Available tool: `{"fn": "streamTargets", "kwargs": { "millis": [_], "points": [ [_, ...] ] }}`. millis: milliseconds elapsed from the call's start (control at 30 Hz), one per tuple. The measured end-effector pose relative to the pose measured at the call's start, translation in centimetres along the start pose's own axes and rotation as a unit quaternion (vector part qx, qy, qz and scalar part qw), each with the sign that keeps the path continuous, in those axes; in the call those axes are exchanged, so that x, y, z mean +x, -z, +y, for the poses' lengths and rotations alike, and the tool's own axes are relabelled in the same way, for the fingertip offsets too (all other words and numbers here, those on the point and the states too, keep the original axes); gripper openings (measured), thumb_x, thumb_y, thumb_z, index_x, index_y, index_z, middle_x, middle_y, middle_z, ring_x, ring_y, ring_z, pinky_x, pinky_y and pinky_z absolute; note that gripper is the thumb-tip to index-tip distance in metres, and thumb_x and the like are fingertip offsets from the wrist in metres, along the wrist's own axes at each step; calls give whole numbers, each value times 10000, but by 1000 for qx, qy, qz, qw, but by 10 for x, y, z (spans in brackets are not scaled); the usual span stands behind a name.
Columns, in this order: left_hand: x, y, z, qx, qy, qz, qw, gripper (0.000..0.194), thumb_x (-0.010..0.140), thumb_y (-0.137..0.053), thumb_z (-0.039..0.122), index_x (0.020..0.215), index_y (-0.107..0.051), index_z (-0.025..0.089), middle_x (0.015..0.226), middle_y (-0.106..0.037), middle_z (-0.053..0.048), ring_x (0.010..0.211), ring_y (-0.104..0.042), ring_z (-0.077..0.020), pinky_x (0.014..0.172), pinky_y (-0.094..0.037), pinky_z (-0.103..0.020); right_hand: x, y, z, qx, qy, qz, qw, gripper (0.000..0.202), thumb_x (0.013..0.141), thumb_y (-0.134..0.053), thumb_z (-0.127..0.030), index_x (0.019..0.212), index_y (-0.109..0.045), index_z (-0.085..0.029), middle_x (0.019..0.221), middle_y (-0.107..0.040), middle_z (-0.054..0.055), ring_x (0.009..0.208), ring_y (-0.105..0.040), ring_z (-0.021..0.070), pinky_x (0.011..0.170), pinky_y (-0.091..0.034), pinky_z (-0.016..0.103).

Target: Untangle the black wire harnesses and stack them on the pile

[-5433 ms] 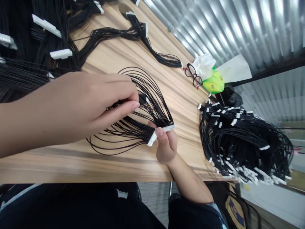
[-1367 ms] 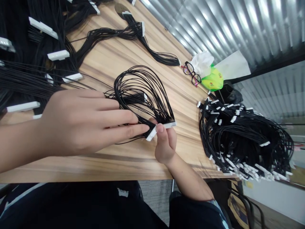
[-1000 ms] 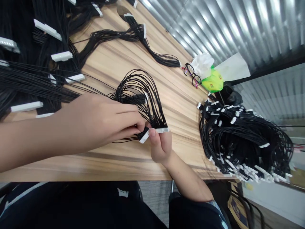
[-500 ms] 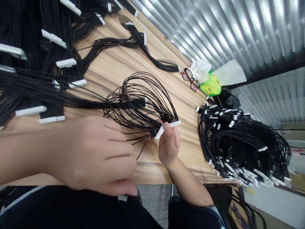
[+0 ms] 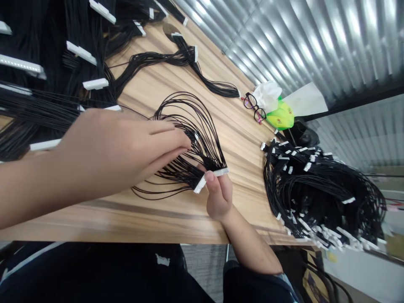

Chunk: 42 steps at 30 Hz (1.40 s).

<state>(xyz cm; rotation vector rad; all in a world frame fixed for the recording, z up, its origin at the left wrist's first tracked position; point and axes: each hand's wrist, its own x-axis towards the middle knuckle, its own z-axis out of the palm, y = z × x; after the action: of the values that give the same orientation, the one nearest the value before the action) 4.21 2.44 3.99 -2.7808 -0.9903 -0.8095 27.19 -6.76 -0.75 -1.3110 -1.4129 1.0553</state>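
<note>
Wire bundle (image 5: 189, 139): black wires looped in a teardrop fan, lying on the wooden table (image 5: 158, 219) near its front edge, approx. centre of view. Both ends of the loop run into white connectors (image 5: 211, 179) at the lower right tip of the fan.

Right hand (image 5: 219, 195) comes up from below the table edge; thumb & fingers pinched shut on the connectors, holding them just above the tabletop.

Left hand (image 5: 116, 147) reaches in from the left over the wires; fingers extended & drawn together, tips in among the strands at the middle of the loop. Whether they actually pinch a wire: can't tell, tips partly hidden by strands.

Further out: big heap of wires w/ white plugs (image 5: 318, 193) at right, well apart from the hands. Another spread of black wires & long white connectors (image 5: 47, 75) fills the top left. One more bundle (image 5: 186, 63) lies at the far side of the table. Glasses (image 5: 255, 107) sit just beside a green packet (image 5: 280, 118) & white tissue (image 5: 268, 90) near the corrugated metal wall (image 5: 299, 38).
</note>
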Motion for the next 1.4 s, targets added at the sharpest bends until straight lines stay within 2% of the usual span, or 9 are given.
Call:
{"fn": "streamTargets", "kwargs": {
  "millis": [100,200,333,467,567,733,933,1033,1400],
  "points": [
    [1,5,-7,0,-4,5,1000,615,1132,-225,338,990,-818,263,1017,-778,29,607,-602,-111,509,-227,-247,0,2,-5,17,3,-62,998,384,1032,-532,-583,843,-669,-278,719,-649,17,668,-618,222,661,-560,377],
    [1,3,-16,-66,-50,-24,996,568,1136,-242,282,1178,-802,370,1179,-787,92,699,-643,-114,541,-304,-284,-1,3,-9,27,-5,-122,992,419,1033,-499,-602,823,-663,-278,766,-662,29,716,-632,230,749,-598,411],
    [0,-3,-23,-101,-120,-15,988,453,1159,-327,308,1269,-753,414,1202,-789,135,807,-688,-86,553,-322,-253,-4,2,-13,68,-17,-150,986,441,1009,-506,-642,879,-680,-258,866,-665,59,840,-653,248,874,-637,470],
    [-1,-6,-27,-147,-157,-32,976,541,1167,-229,310,1320,-728,453,1193,-787,122,865,-714,-75,569,-347,-242,-4,0,-15,94,-30,-148,984,448,1001,-525,-651,858,-674,-253,875,-644,58,872,-657,247,908,-647,488],
    [-3,-5,-24,-166,-137,-38,976,579,1164,-202,269,1304,-729,464,1170,-790,138,823,-710,-74,561,-316,-274,-4,-1,-14,92,-27,-149,984,470,999,-516,-666,843,-667,-248,871,-633,55,859,-646,240,903,-634,470],
    [-3,-1,-13,-141,-133,9,981,449,1175,-309,297,1243,-745,379,1077,-799,128,897,-711,-62,597,-353,-246,-2,0,-10,101,-9,-175,979,425,1025,-508,-616,870,-651,-246,873,-631,51,834,-622,229,866,-603,444],
    [1,-9,-8,-268,-54,-11,962,269,1132,-523,388,1142,-775,296,1022,-795,76,849,-730,-71,652,-465,-196,-3,-1,-10,99,-58,-215,970,499,1038,-455,-663,795,-582,-246,748,-558,12,725,-560,193,762,-569,379],
    [0,-12,-7,-284,-33,-8,958,227,1117,-568,374,1108,-779,291,999,-790,86,807,-721,-73,646,-469,-201,-1,-1,-11,103,-32,-239,965,448,1066,-448,-602,830,-591,-249,746,-588,7,705,-564,186,702,-515,350],
    [2,-10,-15,-263,-133,-44,955,353,1170,-397,268,1242,-732,353,1073,-750,121,771,-665,-11,572,-372,-175,-2,-1,-14,83,17,-228,970,342,1064,-514,-534,909,-628,-251,790,-633,0,733,-601,181,732,-560,347]
  ]
}}
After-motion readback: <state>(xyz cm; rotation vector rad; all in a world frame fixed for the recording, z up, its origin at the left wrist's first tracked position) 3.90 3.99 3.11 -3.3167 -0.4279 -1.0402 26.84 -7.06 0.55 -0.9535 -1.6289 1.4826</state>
